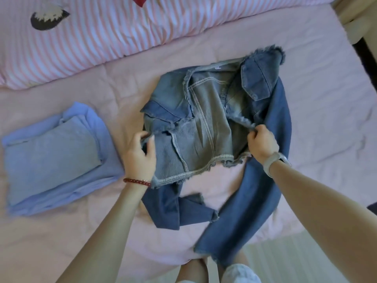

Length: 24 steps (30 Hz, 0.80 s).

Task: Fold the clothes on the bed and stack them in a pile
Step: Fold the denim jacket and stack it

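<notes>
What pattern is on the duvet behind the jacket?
Pink and white stripes on the duvet, seen from the head view.

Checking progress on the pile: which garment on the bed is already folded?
The light blue shirt, folded flat at left; the denim jacket lies open, both hands gripping it.

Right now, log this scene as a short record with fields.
surface: pink bed sheet
in work: denim jacket, unfolded, lying open with its inside up
left hand: grips the jacket's left front edge
right hand: pinches the jacket's right front edge
pile: folded blue clothes, left of the jacket
behind: striped duvet
</notes>
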Tool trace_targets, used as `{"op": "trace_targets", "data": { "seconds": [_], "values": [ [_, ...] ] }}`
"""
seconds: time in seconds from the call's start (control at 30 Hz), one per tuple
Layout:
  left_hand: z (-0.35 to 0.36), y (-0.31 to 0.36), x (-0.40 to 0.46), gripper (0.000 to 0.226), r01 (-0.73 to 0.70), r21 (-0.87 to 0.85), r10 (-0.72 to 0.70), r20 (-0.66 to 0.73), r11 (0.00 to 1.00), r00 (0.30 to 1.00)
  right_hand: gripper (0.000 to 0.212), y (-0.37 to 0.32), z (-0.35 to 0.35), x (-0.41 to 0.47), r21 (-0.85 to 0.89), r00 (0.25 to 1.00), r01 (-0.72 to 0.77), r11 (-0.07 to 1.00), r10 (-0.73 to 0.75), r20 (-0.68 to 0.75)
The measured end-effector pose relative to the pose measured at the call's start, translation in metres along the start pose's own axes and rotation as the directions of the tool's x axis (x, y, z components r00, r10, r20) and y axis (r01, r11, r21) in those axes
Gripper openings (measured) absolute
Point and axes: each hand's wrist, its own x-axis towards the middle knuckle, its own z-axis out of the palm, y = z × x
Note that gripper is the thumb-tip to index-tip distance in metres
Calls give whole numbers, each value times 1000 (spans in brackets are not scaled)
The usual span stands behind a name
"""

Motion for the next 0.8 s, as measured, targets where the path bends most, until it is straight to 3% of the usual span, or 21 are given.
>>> {"op": "trace_targets", "data": {
  "seconds": [0.07,0.17,0.23,0.27,0.3,0.33,0.37,0.4,0.43,0.47,0.53,0.6,0.67,0.73,0.8],
  "values": [
    [1,35,13,19,-14,-90,2,-136,996,991,24,-4,-23,-1,277,984,-110,955,144,-108],
    [14,83,21,15,-125,-205,71,-252,971,965,22,-16,-64,0,385,943,56,921,79,-325],
    [27,107,19,19,-142,-315,92,-169,938,981,14,-37,-88,3,442,925,192,876,-10,-381],
    [35,111,17,23,-131,-295,129,-27,947,991,15,-49,-95,4,461,925,264,847,-87,-371],
    [45,108,15,28,-126,-160,159,214,979,964,18,-61,-99,7,451,924,336,827,-195,-330],
    [55,101,13,34,-161,39,120,500,986,858,22,-71,-99,9,412,919,390,824,-321,-227],
    [61,93,13,37,-208,181,12,726,961,687,24,-79,-96,10,354,902,423,834,-426,-73],
    [62,83,12,38,-201,236,-89,829,951,553,26,-83,-89,9,295,876,435,851,-476,80],
    [60,72,12,37,-143,235,-131,850,961,511,29,-82,-80,8,252,859,429,868,-478,183],
    [56,60,12,35,-52,202,-138,814,978,564,33,-78,-69,4,237,862,410,881,-459,215],
    [47,34,9,35,101,156,-177,625,983,760,33,-65,-47,-15,301,902,351,887,-407,147],
    [37,9,1,40,191,196,-263,457,962,850,32,-48,-21,-43,370,927,303,878,-362,101],
    [32,-8,-12,45,318,227,-387,410,920,826,37,-31,3,-66,337,941,281,899,-327,87],
    [34,-18,-27,39,454,219,-504,419,864,756,43,-16,20,-81,304,967,230,924,-253,37],
    [40,-20,-40,36,496,248,-552,461,832,695,45,-9,25,-84,355,992,126,926,-118,-45]
  ]
}}
